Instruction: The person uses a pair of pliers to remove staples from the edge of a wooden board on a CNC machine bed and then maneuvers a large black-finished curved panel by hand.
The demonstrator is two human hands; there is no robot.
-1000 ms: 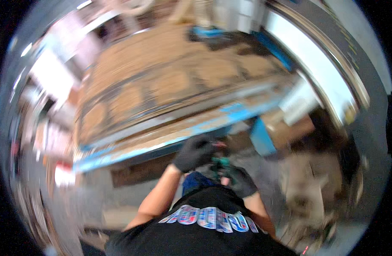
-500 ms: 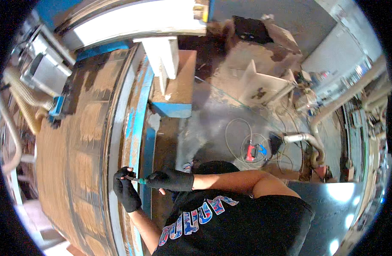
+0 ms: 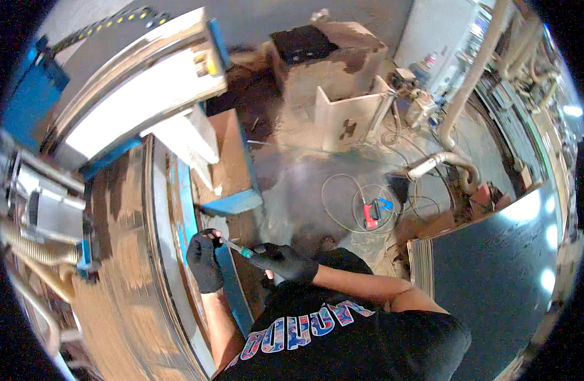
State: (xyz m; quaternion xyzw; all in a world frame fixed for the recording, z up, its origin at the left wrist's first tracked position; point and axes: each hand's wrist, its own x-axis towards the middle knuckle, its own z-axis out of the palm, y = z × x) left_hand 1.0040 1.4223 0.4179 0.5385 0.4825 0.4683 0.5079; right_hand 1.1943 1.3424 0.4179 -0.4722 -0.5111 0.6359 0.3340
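Both hands wear black gloves with bare fingertips. Between them is a slim screwdriver-like tool (image 3: 246, 253) with a thin grey shaft and a green part at its handle end. My right hand (image 3: 285, 262) is closed round the handle, which is mostly hidden in the palm. At the shaft's far end, the fingertips of my left hand (image 3: 205, 261) are pinched together on the tip. The tool slants up to the left, in front of my body and beside the long edge of a dusty machine bed (image 3: 114, 254).
Sawdust coats the machine bed at left; a white panel (image 3: 133, 120) lies beyond it. A red air tool (image 3: 370, 217) sits on the floor amid a coiled hose. Dark sheets (image 3: 489, 273) stand stacked at right. A dusty box (image 3: 343, 70) with a black cloth is at the back.
The view has turned, so the machine bed sits lower left and more of the dark sheets shows at right. Both hands still hold the tool, with its shaft now tilted more steeply.
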